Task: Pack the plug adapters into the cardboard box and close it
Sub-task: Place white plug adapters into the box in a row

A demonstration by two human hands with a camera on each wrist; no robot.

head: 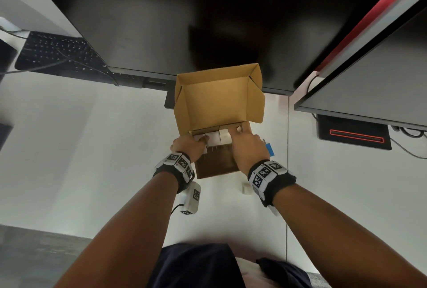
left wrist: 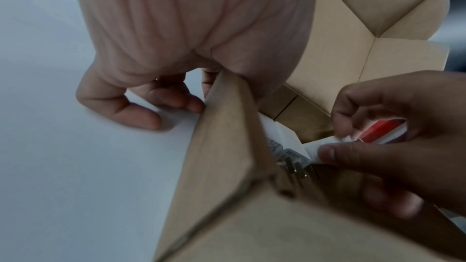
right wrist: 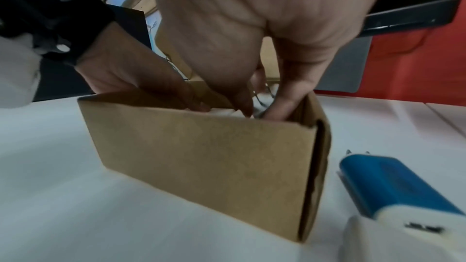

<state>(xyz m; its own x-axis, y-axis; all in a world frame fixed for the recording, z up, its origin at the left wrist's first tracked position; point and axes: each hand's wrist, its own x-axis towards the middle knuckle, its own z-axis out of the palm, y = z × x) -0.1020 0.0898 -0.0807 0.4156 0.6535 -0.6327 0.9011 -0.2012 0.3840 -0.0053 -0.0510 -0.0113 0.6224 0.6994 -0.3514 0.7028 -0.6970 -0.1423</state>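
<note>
The cardboard box [head: 217, 100] stands open on the white table, its lid raised at the far side. Several white plug adapters [head: 215, 137] sit inside it; one shows metal prongs [left wrist: 295, 166]. My left hand [head: 188, 145] grips the box's left wall [left wrist: 221, 146], thumb inside and fingers curled outside on the table. My right hand [head: 242, 135] reaches into the box and pinches a white adapter with a red part [left wrist: 312, 146] between thumb and forefinger. A blue and white adapter [right wrist: 393, 184] lies on the table just right of the box [right wrist: 201, 156].
A large dark monitor [head: 184, 22] hangs close behind the box, with a second screen [head: 369, 68] at the right. A black keyboard [head: 57, 52] lies far left, and a black device with a red light [head: 353, 133] sits at right. A small white object [head: 246, 188] lies near my right wrist.
</note>
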